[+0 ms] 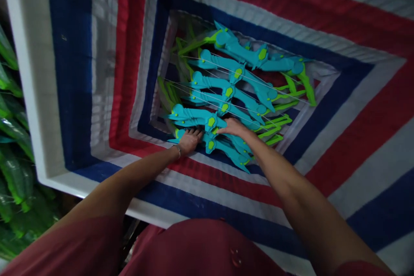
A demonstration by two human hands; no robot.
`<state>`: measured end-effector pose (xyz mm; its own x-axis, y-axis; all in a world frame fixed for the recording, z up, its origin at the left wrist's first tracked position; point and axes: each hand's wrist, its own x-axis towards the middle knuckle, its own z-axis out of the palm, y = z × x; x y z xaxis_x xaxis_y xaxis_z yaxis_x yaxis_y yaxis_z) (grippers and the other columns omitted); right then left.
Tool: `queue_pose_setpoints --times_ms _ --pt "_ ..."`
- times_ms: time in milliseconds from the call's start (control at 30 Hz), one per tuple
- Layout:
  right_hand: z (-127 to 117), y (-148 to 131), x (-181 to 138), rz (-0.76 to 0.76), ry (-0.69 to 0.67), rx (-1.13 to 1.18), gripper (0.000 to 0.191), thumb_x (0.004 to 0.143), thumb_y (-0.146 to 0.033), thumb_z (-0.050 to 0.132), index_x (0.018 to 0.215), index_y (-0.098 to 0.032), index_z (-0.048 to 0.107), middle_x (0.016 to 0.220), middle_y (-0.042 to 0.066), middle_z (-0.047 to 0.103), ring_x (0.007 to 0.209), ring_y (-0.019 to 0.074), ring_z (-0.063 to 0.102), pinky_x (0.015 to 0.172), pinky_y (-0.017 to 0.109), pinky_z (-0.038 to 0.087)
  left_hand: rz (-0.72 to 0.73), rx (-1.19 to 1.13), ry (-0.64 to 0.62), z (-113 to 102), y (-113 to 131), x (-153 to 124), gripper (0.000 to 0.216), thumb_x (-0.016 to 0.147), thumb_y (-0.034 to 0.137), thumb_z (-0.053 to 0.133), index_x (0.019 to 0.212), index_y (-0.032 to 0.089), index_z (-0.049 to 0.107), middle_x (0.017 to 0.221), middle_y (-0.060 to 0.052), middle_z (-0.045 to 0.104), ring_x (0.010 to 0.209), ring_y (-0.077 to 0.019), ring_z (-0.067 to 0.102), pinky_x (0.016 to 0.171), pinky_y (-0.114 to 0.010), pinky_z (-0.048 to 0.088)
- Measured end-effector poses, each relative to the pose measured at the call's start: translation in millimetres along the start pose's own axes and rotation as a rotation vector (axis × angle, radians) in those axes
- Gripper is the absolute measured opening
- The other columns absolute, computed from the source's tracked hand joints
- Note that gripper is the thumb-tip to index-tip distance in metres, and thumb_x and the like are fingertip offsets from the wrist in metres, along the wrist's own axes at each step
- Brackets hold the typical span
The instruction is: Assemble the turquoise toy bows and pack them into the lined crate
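Note:
Both my arms reach down into a deep striped sack (129,73) of red, white and blue weave. At its bottom lie several turquoise toy bows (226,90) with lime green tips and thin strings, stacked side by side. My left hand (189,140) lies on the nearest bow, fingers curled on its left end. My right hand (233,127) rests palm down on the middle of the same stack, fingers pressed flat on the turquoise plastic. A thin bracelet shows at my left wrist.
The sack's white rim (29,95) stands at the left. Beyond it, at the far left, are packed green plastic items (13,172). My red shirt fills the bottom of the view.

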<state>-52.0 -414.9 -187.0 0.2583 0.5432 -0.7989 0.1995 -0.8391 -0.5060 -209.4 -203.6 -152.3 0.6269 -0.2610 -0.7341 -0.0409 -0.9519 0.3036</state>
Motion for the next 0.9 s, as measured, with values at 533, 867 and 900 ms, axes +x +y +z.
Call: queue_pose_setpoints --times_ms 533,867,900 --pt "-1 4 -1 -0.064 0.030 0.014 0.044 0.084 -0.062 0.075 0.104 -0.023 0.078 0.107 0.006 0.079 0.104 0.0263 0.072 0.085 0.028 0.052 0.232 0.117 0.235 -38 2 0 0.044 0.104 0.025 0.046 0.140 0.003 0.059 0.146 -0.022 0.057 0.151 -0.0372 0.040 0.128 -0.053 0.031" --pt "-14 -5 -28 -0.075 0.139 -0.032 0.030 0.087 -0.039 0.073 0.110 -0.021 0.075 0.122 0.008 0.074 0.114 0.0265 0.068 0.091 0.028 0.050 0.071 0.054 0.262 -26 3 12 0.047 0.107 0.027 0.036 0.149 0.016 0.053 0.147 -0.019 0.055 0.139 -0.0310 0.047 0.117 -0.048 0.040" --pt "-17 -5 -34 -0.059 0.151 -0.046 0.028 0.086 -0.037 0.071 0.109 -0.020 0.075 0.120 0.008 0.075 0.110 0.0269 0.069 0.088 0.028 0.050 0.064 0.054 0.260 -27 3 13 0.048 0.107 0.028 0.035 0.151 0.017 0.052 0.145 -0.019 0.056 0.137 -0.0311 0.049 0.115 -0.048 0.041"
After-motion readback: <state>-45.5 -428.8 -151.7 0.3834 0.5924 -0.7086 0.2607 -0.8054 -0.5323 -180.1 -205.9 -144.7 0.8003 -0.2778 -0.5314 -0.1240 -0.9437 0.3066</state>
